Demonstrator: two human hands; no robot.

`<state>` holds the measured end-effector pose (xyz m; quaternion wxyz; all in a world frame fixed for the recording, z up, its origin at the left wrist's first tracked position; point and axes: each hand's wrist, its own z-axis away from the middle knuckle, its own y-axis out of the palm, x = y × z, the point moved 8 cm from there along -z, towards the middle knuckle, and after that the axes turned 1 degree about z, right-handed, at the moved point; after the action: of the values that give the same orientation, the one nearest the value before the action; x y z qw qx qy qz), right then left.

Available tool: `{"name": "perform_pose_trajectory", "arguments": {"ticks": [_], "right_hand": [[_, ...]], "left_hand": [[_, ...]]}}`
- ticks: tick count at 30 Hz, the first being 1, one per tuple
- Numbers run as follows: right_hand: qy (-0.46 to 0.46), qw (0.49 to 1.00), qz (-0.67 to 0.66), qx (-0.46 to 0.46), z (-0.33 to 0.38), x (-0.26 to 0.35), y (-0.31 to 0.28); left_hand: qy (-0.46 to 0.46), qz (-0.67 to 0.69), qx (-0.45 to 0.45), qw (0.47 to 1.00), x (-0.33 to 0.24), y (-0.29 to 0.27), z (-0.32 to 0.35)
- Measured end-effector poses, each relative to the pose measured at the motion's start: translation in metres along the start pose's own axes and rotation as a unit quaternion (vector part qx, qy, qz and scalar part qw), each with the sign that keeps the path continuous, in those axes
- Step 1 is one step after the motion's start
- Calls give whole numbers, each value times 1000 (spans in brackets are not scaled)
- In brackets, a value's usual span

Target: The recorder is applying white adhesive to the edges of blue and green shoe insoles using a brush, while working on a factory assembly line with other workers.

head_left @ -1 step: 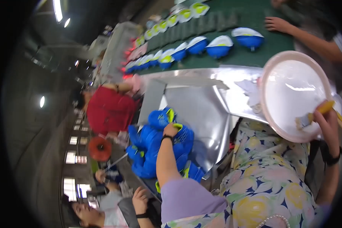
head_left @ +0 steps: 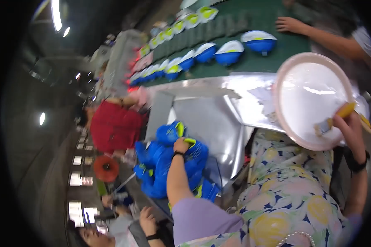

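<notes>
My left hand (head_left: 181, 145) is closed on a blue shoe upper (head_left: 197, 153) with a yellow-green lining, at the edge of a pile. More blue shoe uppers (head_left: 157, 164) lie heaped beneath and left of it. In my right hand (head_left: 350, 126) is a paintbrush (head_left: 326, 125) with a yellow handle. Its bristles hang over a pale basin (head_left: 279, 96) with a pinkish rim and a shiny white inside. A second yellow handle (head_left: 365, 124) shows beside my right hand. How far the bristles are from the basin's surface, I cannot tell.
A shiny metal tray (head_left: 210, 113) lies between the pile and the basin. Beyond it, blue-and-white shoe pieces (head_left: 229, 53) stand in rows on a green belt (head_left: 292, 47). Another person's hand (head_left: 290, 25) rests there. A person in red (head_left: 115, 125) and another person (head_left: 123, 230) are at left.
The whole view has shifted slightly, so things sit a little further left. Both hands keep their holds.
</notes>
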<state>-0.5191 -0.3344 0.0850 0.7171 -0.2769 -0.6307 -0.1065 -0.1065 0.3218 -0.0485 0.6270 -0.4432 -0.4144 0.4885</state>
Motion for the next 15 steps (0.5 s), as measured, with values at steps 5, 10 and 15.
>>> {"name": "perform_pose_trajectory", "arguments": {"ticks": [5, 10, 15], "right_hand": [[-56, 994, 92, -6, -28, 36, 15], [-178, 967, 163, 77, -42, 58, 77], [-212, 958, 189, 36, -33, 70, 80]], "left_hand": [[374, 74, -157, 911, -212, -93, 49], [505, 111, -260, 816, -362, -133, 120], [382, 123, -110, 909, -363, -71, 73]]}}
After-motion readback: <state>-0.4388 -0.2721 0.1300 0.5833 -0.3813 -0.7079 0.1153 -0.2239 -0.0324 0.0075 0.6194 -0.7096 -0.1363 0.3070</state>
